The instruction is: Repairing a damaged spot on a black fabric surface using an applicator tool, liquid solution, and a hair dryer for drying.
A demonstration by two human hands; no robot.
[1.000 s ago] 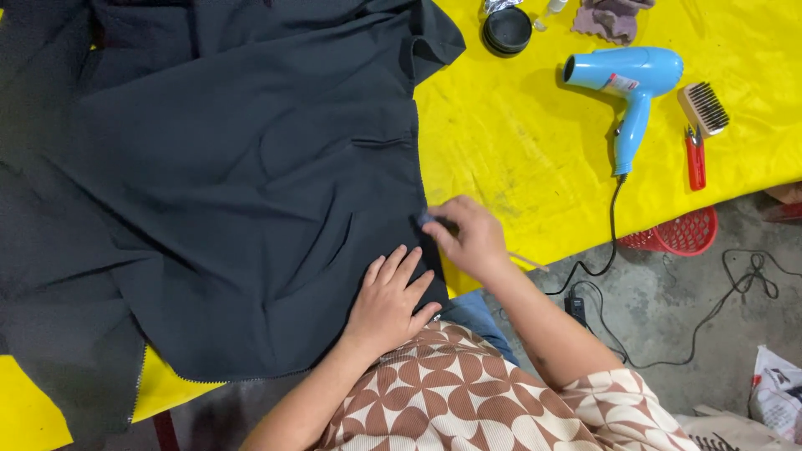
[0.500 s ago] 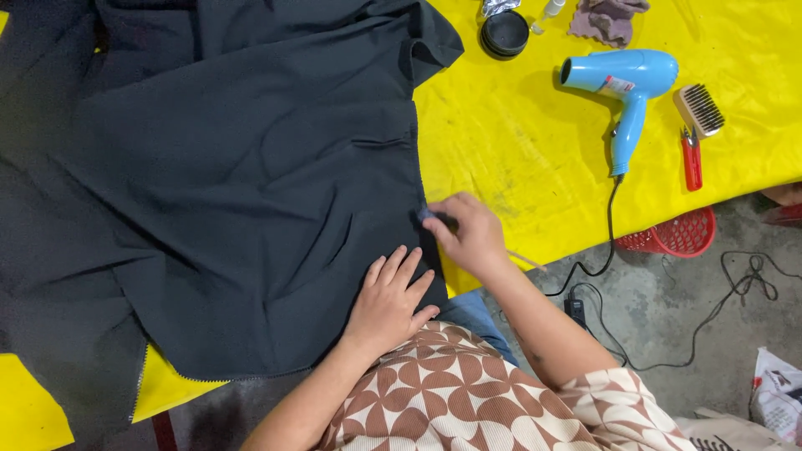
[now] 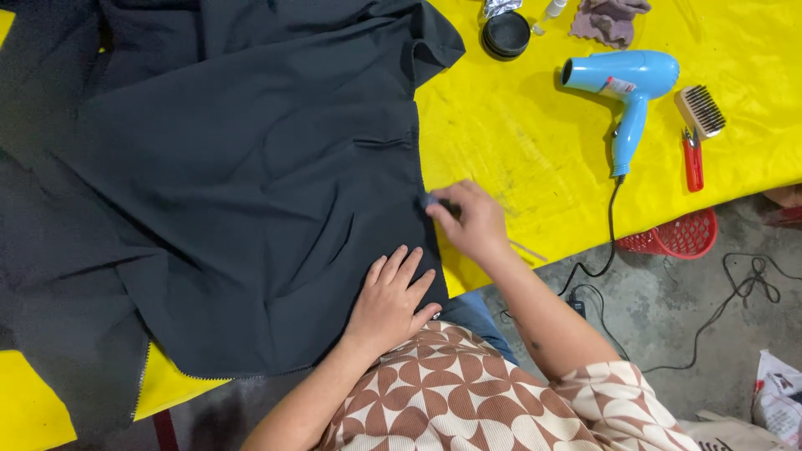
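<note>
A large dark grey garment (image 3: 242, 184) lies spread over a yellow table cover (image 3: 535, 142). My left hand (image 3: 393, 296) rests flat on the cloth near its lower right edge, fingers apart. My right hand (image 3: 469, 219) is closed on a small dark object (image 3: 434, 201) at the garment's right edge, beside the yellow cover. What the small object is cannot be made out.
A blue hair dryer (image 3: 626, 88) lies on the cover with its cord trailing to the floor. Beside it are a wooden brush (image 3: 700, 110) and red clippers (image 3: 692, 160). A round black tin (image 3: 506, 35) and a grey rag (image 3: 608, 18) sit at the far edge. A red basket (image 3: 681, 235) stands on the concrete floor.
My right hand has shifted slightly along the garment's right edge. My left hand stays flat on the cloth.
</note>
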